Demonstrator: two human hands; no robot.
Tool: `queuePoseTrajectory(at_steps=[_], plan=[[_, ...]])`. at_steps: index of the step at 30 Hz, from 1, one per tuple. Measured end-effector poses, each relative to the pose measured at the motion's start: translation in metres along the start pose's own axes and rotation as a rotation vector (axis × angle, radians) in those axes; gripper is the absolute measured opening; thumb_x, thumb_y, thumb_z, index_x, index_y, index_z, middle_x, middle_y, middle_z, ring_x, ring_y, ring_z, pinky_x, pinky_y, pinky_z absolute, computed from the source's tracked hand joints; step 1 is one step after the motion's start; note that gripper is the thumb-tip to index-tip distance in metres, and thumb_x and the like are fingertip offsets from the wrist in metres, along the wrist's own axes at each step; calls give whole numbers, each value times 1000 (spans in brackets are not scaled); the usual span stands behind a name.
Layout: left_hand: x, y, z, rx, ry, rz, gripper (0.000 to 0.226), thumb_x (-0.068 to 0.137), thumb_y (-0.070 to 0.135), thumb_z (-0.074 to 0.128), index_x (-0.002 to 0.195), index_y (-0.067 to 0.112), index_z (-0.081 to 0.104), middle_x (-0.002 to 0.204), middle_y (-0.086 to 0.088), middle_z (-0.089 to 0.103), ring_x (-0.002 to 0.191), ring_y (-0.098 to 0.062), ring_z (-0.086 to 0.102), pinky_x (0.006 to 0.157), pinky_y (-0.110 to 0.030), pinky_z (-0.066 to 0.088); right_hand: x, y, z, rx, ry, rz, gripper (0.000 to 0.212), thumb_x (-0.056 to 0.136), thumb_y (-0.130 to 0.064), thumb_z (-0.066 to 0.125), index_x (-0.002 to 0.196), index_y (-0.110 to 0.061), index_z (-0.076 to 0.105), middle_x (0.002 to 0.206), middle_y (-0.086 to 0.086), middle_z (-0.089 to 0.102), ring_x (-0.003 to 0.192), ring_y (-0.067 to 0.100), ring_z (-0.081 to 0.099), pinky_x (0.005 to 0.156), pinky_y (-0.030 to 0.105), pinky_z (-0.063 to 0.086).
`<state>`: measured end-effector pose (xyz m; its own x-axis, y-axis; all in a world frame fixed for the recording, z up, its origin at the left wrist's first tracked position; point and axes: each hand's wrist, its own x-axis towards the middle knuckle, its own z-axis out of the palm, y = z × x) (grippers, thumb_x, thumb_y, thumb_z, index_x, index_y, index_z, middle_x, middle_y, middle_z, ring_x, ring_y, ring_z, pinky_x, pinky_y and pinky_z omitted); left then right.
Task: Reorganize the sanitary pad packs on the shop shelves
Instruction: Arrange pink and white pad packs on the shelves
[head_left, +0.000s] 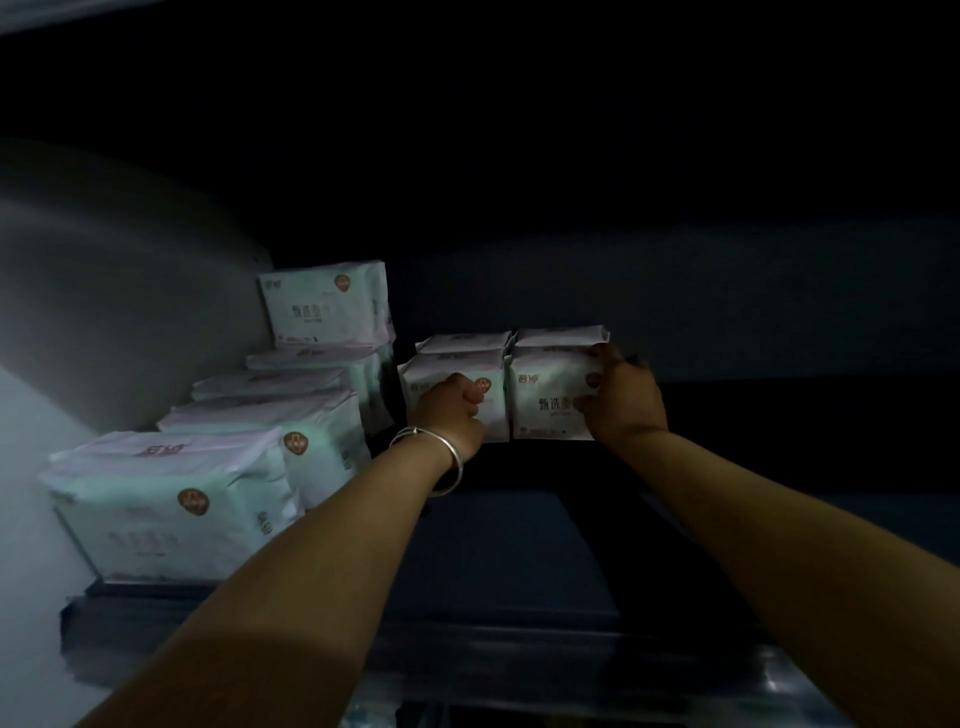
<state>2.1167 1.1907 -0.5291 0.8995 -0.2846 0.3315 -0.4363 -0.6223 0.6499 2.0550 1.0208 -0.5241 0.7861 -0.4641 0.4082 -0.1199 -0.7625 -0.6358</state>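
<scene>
Both my arms reach deep into a dark shelf. Two white-and-mint sanitary pad packs stand side by side at its middle, with another pack behind each. My left hand (451, 410), a silver bangle on its wrist, lies curled against the front of the left pack (491, 384). My right hand (621, 397) grips the right edge of the right pack (545, 395), thumb on its front. A row of several larger packs (171, 499) runs along the left wall from front to back, and the rearmost pack (324, 304) sits on top of another.
The dark shelf board (509, 561) stretches bare in front of my hands and to the right. A pale side wall (104, 312) bounds the left. The shelf's front lip (467, 660) crosses under my forearms. Everything further right and back is in darkness.
</scene>
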Motion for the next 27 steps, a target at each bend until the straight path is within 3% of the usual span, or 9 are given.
queuePoseTrajectory(at_steps=[3,6,8,10,14,18,21,27], plan=[[-1,-1,1,4,-22,0,30,80,-12,50,107,0,55,130,-8,56,119,-19,53,91,-17,39,3,0,0,-25,-41,-1,54,88,-11,59,137,-21,38,127,17,45,111,33,53,92,39,48],[-4,3,1,35,-55,-11,32,81,-12,50,110,0,55,134,-9,53,122,-20,51,98,-21,38,-1,0,-7,-62,-93,8,71,87,-14,62,146,-27,25,136,20,39,118,35,49,95,38,45],[-9,10,-1,81,-75,-6,36,82,-11,50,115,-1,55,135,-11,50,124,-23,49,102,-24,37,-8,-1,-14,-98,-109,40,85,87,-19,64,150,-31,8,145,20,28,129,37,38,102,43,41],[-17,19,-3,153,-103,7,38,83,-8,50,119,2,56,137,-10,49,124,-25,49,103,-25,37,-17,-2,-23,-180,-135,41,87,88,-21,62,150,-30,2,152,16,19,137,36,25,108,46,35],[-53,40,-11,309,-122,74,31,86,2,53,117,5,58,126,-14,56,114,-29,54,96,-29,43,-49,-4,-44,-316,-215,-97,60,91,-25,56,145,-21,29,143,10,38,129,31,37,106,43,38],[-105,57,-22,396,-92,206,28,88,17,59,114,5,58,120,-15,55,112,-31,52,95,-31,42,-103,-8,-67,-367,-164,-264,41,89,-28,55,127,-12,53,127,13,56,116,34,48,95,42,45],[-159,66,-25,448,-34,287,32,88,26,59,115,11,56,122,-13,51,116,-31,45,97,-36,38,-156,-6,-90,-398,-157,-341,42,90,-26,55,128,-9,53,131,14,52,118,35,43,96,40,40],[-283,59,-11,498,9,401,34,86,32,60,116,15,54,120,-8,47,114,-27,41,86,-35,28,-277,35,-115,-352,-142,-503,47,89,-24,58,133,-9,49,149,11,35,132,32,30,102,41,29]])
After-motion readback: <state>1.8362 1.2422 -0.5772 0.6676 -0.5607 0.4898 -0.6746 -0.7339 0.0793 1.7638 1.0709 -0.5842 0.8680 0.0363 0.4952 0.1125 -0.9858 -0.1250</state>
